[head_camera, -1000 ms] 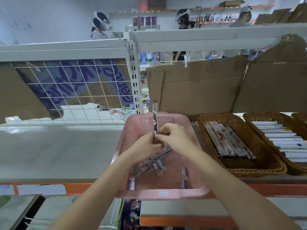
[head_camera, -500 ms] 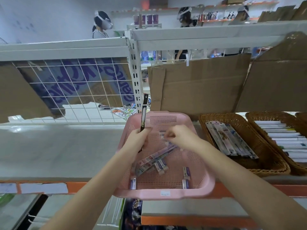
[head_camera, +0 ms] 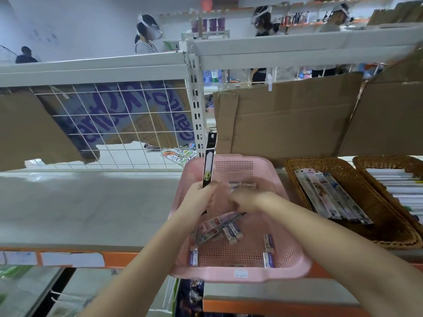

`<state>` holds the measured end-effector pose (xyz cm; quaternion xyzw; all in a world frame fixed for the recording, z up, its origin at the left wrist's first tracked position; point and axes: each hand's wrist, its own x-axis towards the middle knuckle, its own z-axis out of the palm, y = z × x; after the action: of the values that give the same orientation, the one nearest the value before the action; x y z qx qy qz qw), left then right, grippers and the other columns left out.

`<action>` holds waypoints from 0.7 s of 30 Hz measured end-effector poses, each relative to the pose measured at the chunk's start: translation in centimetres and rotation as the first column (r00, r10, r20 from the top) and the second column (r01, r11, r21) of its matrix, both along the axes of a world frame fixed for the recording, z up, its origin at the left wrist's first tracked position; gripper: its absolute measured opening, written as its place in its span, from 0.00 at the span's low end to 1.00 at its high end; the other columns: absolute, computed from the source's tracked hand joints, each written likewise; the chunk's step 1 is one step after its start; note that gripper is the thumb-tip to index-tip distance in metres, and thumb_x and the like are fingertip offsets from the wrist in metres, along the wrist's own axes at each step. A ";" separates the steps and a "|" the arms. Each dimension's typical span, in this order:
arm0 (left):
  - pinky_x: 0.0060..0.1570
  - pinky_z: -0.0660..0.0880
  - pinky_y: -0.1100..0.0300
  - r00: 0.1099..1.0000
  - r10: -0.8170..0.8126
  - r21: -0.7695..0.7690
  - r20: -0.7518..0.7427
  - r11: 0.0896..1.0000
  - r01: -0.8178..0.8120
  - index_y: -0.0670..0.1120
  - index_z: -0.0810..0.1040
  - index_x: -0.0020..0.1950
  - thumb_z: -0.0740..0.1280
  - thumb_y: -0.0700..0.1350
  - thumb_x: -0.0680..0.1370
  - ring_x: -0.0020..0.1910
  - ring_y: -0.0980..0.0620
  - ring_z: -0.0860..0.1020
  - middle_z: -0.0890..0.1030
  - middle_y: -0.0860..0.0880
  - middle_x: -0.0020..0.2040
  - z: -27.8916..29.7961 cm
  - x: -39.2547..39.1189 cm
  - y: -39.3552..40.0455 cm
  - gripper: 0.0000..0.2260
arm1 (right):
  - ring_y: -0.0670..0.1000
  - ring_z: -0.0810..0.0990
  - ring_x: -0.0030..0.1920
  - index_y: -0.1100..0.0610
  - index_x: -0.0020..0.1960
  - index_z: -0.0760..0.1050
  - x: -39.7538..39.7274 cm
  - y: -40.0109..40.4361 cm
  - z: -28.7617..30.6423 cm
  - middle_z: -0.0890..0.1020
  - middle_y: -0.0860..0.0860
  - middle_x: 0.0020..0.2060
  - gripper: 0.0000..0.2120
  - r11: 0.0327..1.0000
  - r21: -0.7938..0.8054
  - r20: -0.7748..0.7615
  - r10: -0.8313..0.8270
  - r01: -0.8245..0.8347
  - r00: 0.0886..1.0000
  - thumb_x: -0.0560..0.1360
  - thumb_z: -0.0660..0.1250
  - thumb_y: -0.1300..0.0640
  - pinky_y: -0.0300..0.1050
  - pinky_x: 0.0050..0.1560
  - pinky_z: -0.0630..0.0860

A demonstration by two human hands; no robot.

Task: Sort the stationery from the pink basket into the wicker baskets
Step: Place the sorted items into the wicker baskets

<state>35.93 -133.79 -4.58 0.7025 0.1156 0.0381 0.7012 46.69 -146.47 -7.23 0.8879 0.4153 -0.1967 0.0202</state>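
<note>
Pink basket under both hands

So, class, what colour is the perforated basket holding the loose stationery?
Pink; the basket shows best in the head view.

cardboard sheets behind shelf | wire grid left | people in background

At your 12 o'clock, a white upright splits the grey shelf. Cardboard sheets hang at 1 o'clock, wire mesh at 10.
</note>
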 end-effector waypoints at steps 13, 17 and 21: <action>0.25 0.55 0.62 0.998 0.018 -0.008 0.057 1.000 -0.018 0.52 0.64 0.25 0.64 0.51 0.79 0.23 0.56 0.57 0.59 0.55 0.25 0.1 0.0 0.1 0.22 | 0.41 0.74 0.27 0.57 0.41 0.79 -2.5 -3.8 5.2 0.79 0.49 0.31 0.03 0.451 0.683 -0.564 -0.173 0.574 0.807 0.72 0.72 0.62 0.31 0.27 0.68; 0.25 0.59 0.66 0.994 -0.048 0.111 0.098 0.993 0.037 0.54 0.69 0.28 0.66 0.59 0.75 0.23 0.58 0.61 0.64 0.57 0.25 -0.2 0.0 0.3 0.18 | 0.41 0.75 0.28 0.59 0.42 0.80 -4.9 -3.9 6.2 0.79 0.48 0.30 0.01 0.362 0.685 -0.660 -0.059 0.633 0.749 0.72 0.72 0.63 0.33 0.31 0.72; 0.34 0.65 0.63 0.979 -0.174 0.157 0.106 0.975 0.156 0.47 0.76 0.45 0.69 0.58 0.65 0.32 0.55 0.69 0.72 0.53 0.33 -0.1 -0.1 0.0 0.17 | 0.45 0.76 0.33 0.59 0.44 0.79 -6.7 -3.3 6.7 0.80 0.52 0.36 0.01 0.400 0.696 -0.602 -0.126 0.596 0.788 0.73 0.70 0.63 0.33 0.32 0.72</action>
<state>35.88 -133.79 -4.70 0.7563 0.0116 0.0300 0.6534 40.01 -149.75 -0.49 0.7701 0.2368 -0.1638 -0.5693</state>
